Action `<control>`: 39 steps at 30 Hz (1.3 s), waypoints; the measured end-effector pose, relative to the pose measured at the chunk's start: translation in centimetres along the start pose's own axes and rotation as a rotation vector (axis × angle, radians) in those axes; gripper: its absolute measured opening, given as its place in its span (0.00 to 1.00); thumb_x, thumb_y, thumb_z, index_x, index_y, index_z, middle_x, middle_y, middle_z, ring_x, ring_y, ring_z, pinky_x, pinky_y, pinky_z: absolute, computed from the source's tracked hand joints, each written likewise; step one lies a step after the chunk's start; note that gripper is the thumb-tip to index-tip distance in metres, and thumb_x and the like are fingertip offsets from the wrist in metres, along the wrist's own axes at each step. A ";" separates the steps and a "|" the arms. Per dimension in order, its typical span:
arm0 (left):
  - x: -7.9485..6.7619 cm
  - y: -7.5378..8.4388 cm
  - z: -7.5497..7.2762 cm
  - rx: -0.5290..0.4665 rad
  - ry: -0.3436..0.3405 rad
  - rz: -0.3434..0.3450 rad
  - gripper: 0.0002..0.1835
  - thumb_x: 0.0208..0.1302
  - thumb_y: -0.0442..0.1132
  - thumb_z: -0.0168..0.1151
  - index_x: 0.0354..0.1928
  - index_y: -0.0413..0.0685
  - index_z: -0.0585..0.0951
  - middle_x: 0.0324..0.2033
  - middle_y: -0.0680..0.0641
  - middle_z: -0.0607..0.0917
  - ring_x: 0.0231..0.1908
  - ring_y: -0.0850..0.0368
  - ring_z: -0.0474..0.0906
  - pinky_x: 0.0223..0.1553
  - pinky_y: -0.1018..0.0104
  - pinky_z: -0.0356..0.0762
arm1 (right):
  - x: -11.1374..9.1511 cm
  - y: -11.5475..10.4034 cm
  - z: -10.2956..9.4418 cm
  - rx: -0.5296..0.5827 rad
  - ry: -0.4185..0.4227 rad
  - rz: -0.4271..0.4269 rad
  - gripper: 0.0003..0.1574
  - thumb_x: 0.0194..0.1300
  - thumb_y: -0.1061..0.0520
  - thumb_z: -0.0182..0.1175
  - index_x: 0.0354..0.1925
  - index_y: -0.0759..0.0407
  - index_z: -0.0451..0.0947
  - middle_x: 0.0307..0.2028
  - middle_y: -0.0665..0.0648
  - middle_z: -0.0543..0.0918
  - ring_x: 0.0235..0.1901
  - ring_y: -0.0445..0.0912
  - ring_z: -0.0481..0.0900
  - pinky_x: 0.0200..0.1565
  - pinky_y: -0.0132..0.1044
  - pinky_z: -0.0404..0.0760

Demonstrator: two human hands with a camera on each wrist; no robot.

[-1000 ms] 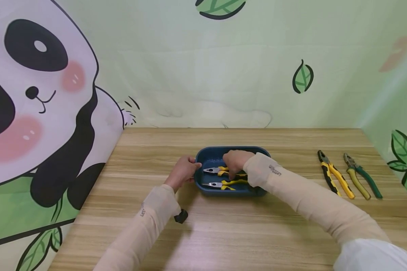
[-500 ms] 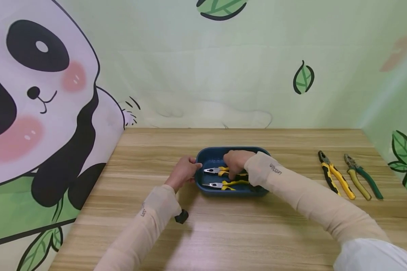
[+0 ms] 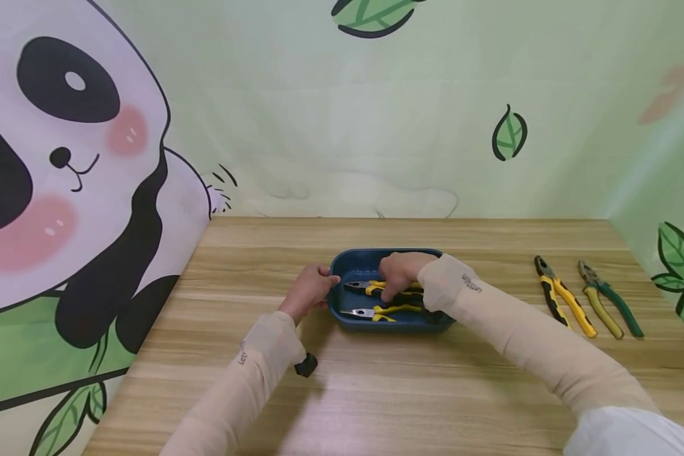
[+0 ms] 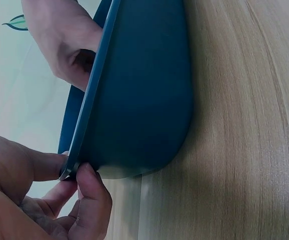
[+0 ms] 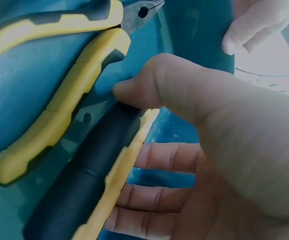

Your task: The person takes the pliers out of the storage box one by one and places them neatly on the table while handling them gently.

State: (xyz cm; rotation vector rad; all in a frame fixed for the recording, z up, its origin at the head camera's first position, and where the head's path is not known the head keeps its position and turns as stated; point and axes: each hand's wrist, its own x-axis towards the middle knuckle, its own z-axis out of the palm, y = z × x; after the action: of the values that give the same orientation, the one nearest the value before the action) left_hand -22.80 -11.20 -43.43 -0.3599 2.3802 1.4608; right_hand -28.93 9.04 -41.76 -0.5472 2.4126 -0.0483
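A blue plastic tray [image 3: 390, 327] with rounded corners sits on the wooden table. At its left end my left hand [image 3: 309, 290] pinches the rim, thumb inside and fingers outside, as the left wrist view shows on the tray wall [image 4: 139, 95]. My right hand [image 3: 401, 272] reaches down inside and grips yellow-and-black pliers [image 3: 370, 288] by the handles. In the right wrist view the thumb presses the black side of these pliers [image 5: 87, 165] and fingers lie along the yellow side. Nearer the front wall lie long-nose pliers [image 3: 396, 309], yellow-handled, their rear end hidden by my wrist.
On the table to the right lie yellow-and-black pliers [image 3: 576, 307] and, beside them, pliers with one olive and one green handle [image 3: 621, 307]. A small black piece [image 3: 306, 365] shows by my left wrist. A printed cloth backdrop [image 3: 342, 126] stands behind the table.
My right hand has shifted slightly to the right, and the pliers in it have turned so their head looks darker. The left hand keeps its hold on the rim.
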 end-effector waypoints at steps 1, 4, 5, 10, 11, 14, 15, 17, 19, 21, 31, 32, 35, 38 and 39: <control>0.0 0.0 0.0 0.000 0.000 -0.003 0.13 0.77 0.37 0.59 0.55 0.36 0.74 0.43 0.42 0.75 0.37 0.49 0.73 0.39 0.59 0.81 | 0.0 0.1 0.0 0.005 0.002 -0.004 0.24 0.63 0.43 0.71 0.50 0.57 0.83 0.39 0.54 0.83 0.38 0.50 0.80 0.44 0.45 0.79; -0.1 0.0 0.0 -0.003 -0.002 0.004 0.13 0.77 0.36 0.59 0.55 0.35 0.74 0.42 0.42 0.74 0.36 0.50 0.73 0.37 0.60 0.81 | -0.1 0.2 0.0 0.019 0.011 -0.019 0.26 0.64 0.42 0.70 0.52 0.57 0.83 0.39 0.54 0.83 0.38 0.50 0.80 0.46 0.46 0.79; -0.1 0.0 0.0 -0.006 -0.003 0.009 0.13 0.77 0.36 0.59 0.55 0.35 0.74 0.42 0.42 0.74 0.36 0.50 0.73 0.36 0.60 0.81 | -0.1 0.3 0.0 0.027 0.013 -0.024 0.26 0.64 0.42 0.69 0.53 0.58 0.83 0.40 0.54 0.84 0.39 0.50 0.80 0.46 0.46 0.79; 0.0 -0.1 0.0 -0.010 -0.003 0.034 0.12 0.77 0.35 0.59 0.54 0.34 0.74 0.40 0.43 0.74 0.34 0.52 0.72 0.34 0.61 0.80 | -0.4 0.4 0.1 0.081 0.012 -0.024 0.30 0.66 0.42 0.68 0.58 0.59 0.82 0.44 0.55 0.84 0.42 0.51 0.79 0.53 0.49 0.79; 0.0 -0.1 0.1 -0.010 -0.003 0.037 0.12 0.76 0.35 0.59 0.53 0.34 0.74 0.40 0.43 0.73 0.33 0.52 0.72 0.34 0.61 0.80 | -0.5 0.4 0.1 0.088 0.009 -0.021 0.31 0.66 0.42 0.68 0.59 0.59 0.81 0.45 0.55 0.84 0.43 0.51 0.79 0.54 0.50 0.78; 0.0 -0.2 0.1 -0.009 -0.003 0.043 0.11 0.77 0.35 0.59 0.53 0.34 0.75 0.39 0.44 0.73 0.33 0.52 0.72 0.33 0.61 0.80 | -0.7 0.5 0.1 0.095 0.005 -0.013 0.33 0.68 0.41 0.66 0.63 0.59 0.79 0.47 0.55 0.83 0.45 0.52 0.79 0.57 0.50 0.78; 0.0 -0.2 0.1 -0.012 -0.004 0.046 0.11 0.77 0.35 0.59 0.53 0.34 0.75 0.39 0.44 0.73 0.34 0.52 0.73 0.33 0.61 0.80 | -0.9 0.5 0.1 0.096 0.005 -0.012 0.34 0.68 0.40 0.65 0.64 0.59 0.78 0.47 0.56 0.83 0.45 0.52 0.79 0.57 0.50 0.78; 0.0 -0.2 0.1 -0.017 -0.005 0.048 0.11 0.77 0.35 0.59 0.53 0.34 0.75 0.39 0.44 0.73 0.34 0.51 0.73 0.32 0.62 0.79 | -1.0 0.5 0.1 0.097 0.007 -0.024 0.34 0.69 0.41 0.65 0.63 0.59 0.78 0.46 0.56 0.83 0.44 0.51 0.79 0.56 0.50 0.78; 0.0 -0.2 0.1 -0.017 -0.004 0.052 0.11 0.77 0.35 0.59 0.53 0.34 0.75 0.39 0.44 0.73 0.34 0.51 0.73 0.31 0.64 0.79 | -1.3 0.4 0.1 0.098 0.013 -0.037 0.33 0.69 0.41 0.63 0.62 0.60 0.79 0.45 0.56 0.83 0.43 0.51 0.79 0.55 0.48 0.78; 0.0 -0.2 0.1 -0.019 -0.005 0.054 0.11 0.77 0.35 0.59 0.53 0.34 0.75 0.39 0.44 0.73 0.35 0.51 0.74 0.30 0.64 0.78 | -1.5 0.4 0.1 0.096 0.023 -0.062 0.30 0.70 0.41 0.62 0.59 0.60 0.81 0.42 0.55 0.83 0.41 0.50 0.80 0.51 0.46 0.79; -0.1 -0.2 0.1 -0.077 -0.021 0.043 0.11 0.77 0.33 0.57 0.54 0.33 0.74 0.38 0.46 0.72 0.35 0.51 0.74 0.28 0.66 0.77 | -1.8 0.6 0.2 0.107 0.097 -0.182 0.25 0.71 0.43 0.55 0.51 0.60 0.84 0.31 0.52 0.78 0.31 0.46 0.77 0.37 0.37 0.73; -0.1 -0.2 0.1 -0.076 -0.020 0.044 0.11 0.77 0.33 0.57 0.54 0.33 0.75 0.38 0.46 0.72 0.35 0.51 0.74 0.28 0.66 0.77 | -1.8 0.6 0.3 0.117 0.103 -0.190 0.24 0.71 0.43 0.55 0.49 0.60 0.84 0.29 0.52 0.77 0.30 0.45 0.77 0.35 0.36 0.72; -0.1 -0.2 0.1 -0.076 -0.018 0.047 0.10 0.77 0.33 0.57 0.53 0.34 0.75 0.37 0.46 0.72 0.34 0.52 0.73 0.27 0.67 0.76 | -1.9 0.6 0.5 0.132 0.116 -0.206 0.22 0.71 0.44 0.55 0.45 0.60 0.83 0.27 0.51 0.76 0.27 0.44 0.75 0.33 0.35 0.71; -0.2 -0.1 0.1 -0.078 -0.021 0.046 0.08 0.76 0.33 0.57 0.51 0.34 0.75 0.35 0.47 0.72 0.32 0.53 0.73 0.26 0.67 0.76 | -2.1 0.6 0.8 0.136 0.135 -0.221 0.21 0.71 0.45 0.55 0.43 0.60 0.83 0.25 0.50 0.75 0.25 0.43 0.73 0.31 0.35 0.70; -0.2 -0.1 0.1 -0.077 -0.021 0.045 0.08 0.76 0.33 0.57 0.50 0.35 0.75 0.35 0.47 0.72 0.32 0.53 0.73 0.26 0.67 0.76 | -2.2 0.6 0.8 0.135 0.144 -0.227 0.20 0.71 0.45 0.56 0.43 0.60 0.83 0.25 0.51 0.74 0.25 0.43 0.73 0.31 0.35 0.70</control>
State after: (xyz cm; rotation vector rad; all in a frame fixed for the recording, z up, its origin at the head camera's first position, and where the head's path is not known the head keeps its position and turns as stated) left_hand -22.54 -11.18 -43.46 -0.3101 2.3341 1.5719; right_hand -27.14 10.56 -41.22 -0.7753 2.4510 -0.3558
